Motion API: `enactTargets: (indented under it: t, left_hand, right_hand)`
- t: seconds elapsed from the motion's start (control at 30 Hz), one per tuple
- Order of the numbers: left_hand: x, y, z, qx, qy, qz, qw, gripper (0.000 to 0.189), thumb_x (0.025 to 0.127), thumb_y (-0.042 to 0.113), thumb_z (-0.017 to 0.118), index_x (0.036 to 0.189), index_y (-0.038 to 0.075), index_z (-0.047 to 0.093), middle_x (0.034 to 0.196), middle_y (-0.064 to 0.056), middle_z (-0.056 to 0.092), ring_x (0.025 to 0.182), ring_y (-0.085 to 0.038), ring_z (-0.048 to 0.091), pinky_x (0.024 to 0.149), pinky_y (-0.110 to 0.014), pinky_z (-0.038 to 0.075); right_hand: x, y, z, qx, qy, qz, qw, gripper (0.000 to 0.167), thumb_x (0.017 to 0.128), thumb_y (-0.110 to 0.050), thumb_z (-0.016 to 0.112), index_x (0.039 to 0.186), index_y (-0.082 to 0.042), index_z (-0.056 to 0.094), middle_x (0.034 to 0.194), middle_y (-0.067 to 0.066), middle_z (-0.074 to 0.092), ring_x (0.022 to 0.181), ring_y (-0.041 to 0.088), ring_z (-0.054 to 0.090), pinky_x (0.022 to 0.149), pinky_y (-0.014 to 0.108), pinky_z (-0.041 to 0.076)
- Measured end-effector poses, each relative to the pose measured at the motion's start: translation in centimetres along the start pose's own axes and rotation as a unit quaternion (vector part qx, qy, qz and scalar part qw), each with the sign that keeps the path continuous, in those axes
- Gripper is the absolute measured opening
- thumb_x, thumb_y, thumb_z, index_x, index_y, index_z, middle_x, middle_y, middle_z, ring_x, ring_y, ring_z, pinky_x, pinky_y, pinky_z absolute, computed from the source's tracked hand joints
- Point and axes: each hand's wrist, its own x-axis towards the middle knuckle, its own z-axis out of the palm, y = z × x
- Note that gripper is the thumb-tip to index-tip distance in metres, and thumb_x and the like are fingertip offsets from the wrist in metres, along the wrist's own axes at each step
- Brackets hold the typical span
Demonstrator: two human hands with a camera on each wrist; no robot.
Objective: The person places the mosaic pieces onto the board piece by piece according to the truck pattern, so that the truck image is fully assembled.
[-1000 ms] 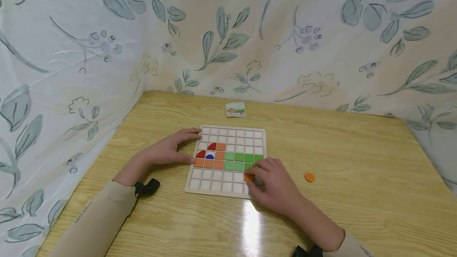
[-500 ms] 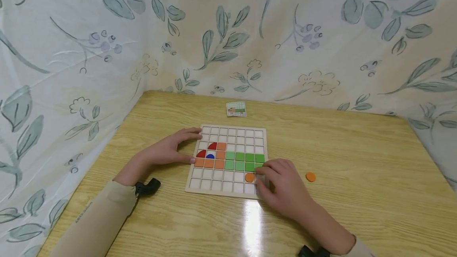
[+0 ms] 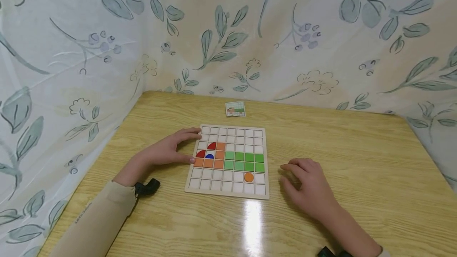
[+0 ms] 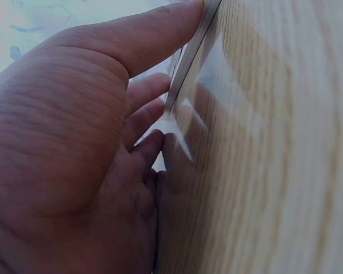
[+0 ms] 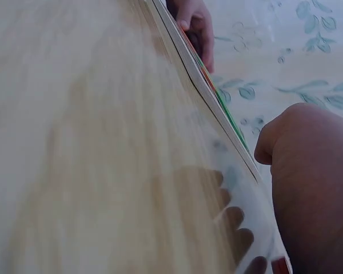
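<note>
A wooden grid board [image 3: 214,192] lies on the table in the head view. On it sit several orange squares [image 3: 208,163], light green squares [image 3: 233,165] and darker green squares [image 3: 249,167]. Two red quarter-circles [image 3: 212,146] and a blue half-circle [image 3: 210,156] fill cells at the left. One orange disc [image 3: 248,177] lies in a cell below the green rows. My left hand [image 3: 168,149] touches the board's left edge with thumb and fingertips spread. Right of the board, my right hand [image 3: 310,183] is over the table, fingers loosely bent, covering where a second orange disc lay.
Behind the board, a small picture card [image 3: 235,109] with a coloured grid pattern lies on the wood-grain table [image 3: 371,162]. Leaf-patterned cloth [image 3: 228,50] hangs along the back and left. Dark straps [image 3: 148,187] sit at the wrists.
My right hand has let go of the orange disc in the board's lower right and moved right, off the board, over the spot of the other disc. The left hand stays put.
</note>
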Motion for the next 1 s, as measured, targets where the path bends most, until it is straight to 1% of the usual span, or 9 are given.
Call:
enactTargets:
  t: [0.23,0.43,0.57,0.67,0.73,0.8,1.0]
  left_hand:
    - [0.0,0.1,0.1,-0.001,-0.001,0.003,1.0,0.085,0.091,0.038,0.091,0.164,0.018,0.052,0.179,0.005,0.028,0.166,-0.025,0.019,0.13,-0.058,0.021]
    - [-0.1,0.1,0.1,-0.009,-0.001,-0.001,1.0,0.085,0.092,0.038,0.091,0.164,0.019,0.052,0.179,0.007,0.027,0.166,-0.023,0.017,0.13,-0.058,0.02]
    - [-0.1,0.1,0.1,-0.006,0.0,0.005,1.0,0.085,0.092,0.038,0.091,0.164,0.019,0.051,0.179,0.006,0.027,0.166,-0.025,0.017,0.13,-0.059,0.02]
    - [0.0,0.0,0.1,-0.004,0.001,0.01,0.9999,0.085,0.092,0.037,0.091,0.165,0.018,0.051,0.179,0.004,0.028,0.166,-0.026,0.018,0.13,-0.06,0.021]
    - [0.0,0.0,0.1,-0.002,0.002,0.013,0.9999,0.085,0.092,0.037,0.091,0.165,0.017,0.051,0.179,0.002,0.028,0.166,-0.029,0.018,0.129,-0.062,0.021]
    - [-0.1,-0.1,0.0,-0.002,0.002,0.01,0.9999,0.086,0.092,0.037,0.091,0.164,0.017,0.051,0.179,0.002,0.028,0.166,-0.029,0.018,0.129,-0.062,0.02]
    - [0.0,-0.1,0.0,0.001,0.001,0.004,1.0,0.085,0.092,0.038,0.091,0.164,0.019,0.052,0.179,0.006,0.028,0.166,-0.025,0.018,0.13,-0.058,0.02]
  right_hand:
    - [-1.2,1.1,-1.4,-0.027,0.008,0.013,0.9995,0.029,0.081,-0.008,0.087,0.11,-0.004,0.083,0.106,0.008,0.073,0.098,0.031,0.065,0.087,0.053,0.044]
    - [-1.9,2.1,-2.2,-0.043,0.004,0.027,0.9987,0.027,0.08,-0.006,0.086,0.107,-0.005,0.083,0.101,0.006,0.071,0.089,0.025,0.062,0.083,0.051,0.044]
    - [-2.2,2.9,-3.0,-0.052,0.0,0.028,0.9983,0.023,0.081,-0.007,0.084,0.104,-0.005,0.082,0.096,0.005,0.069,0.089,0.026,0.063,0.082,0.049,0.045]
    - [-2.5,3.2,-3.5,-0.058,-0.002,0.033,0.9978,0.024,0.08,-0.005,0.085,0.104,-0.006,0.083,0.096,0.004,0.07,0.087,0.027,0.064,0.078,0.05,0.045]
    - [-2.6,3.3,-3.7,-0.061,-0.005,0.041,0.9973,0.025,0.079,-0.005,0.087,0.104,-0.007,0.083,0.096,0.004,0.071,0.086,0.027,0.065,0.078,0.051,0.046]
    - [-2.8,3.3,-3.8,-0.062,-0.01,0.049,0.9968,0.026,0.078,-0.005,0.088,0.103,-0.008,0.083,0.096,0.003,0.072,0.086,0.027,0.065,0.077,0.052,0.046]
    - [-2.9,3.4,-3.7,-0.063,-0.021,0.064,0.9958,0.022,0.08,-0.005,0.087,0.102,-0.01,0.084,0.094,-0.001,0.072,0.084,0.023,0.064,0.078,0.051,0.045]
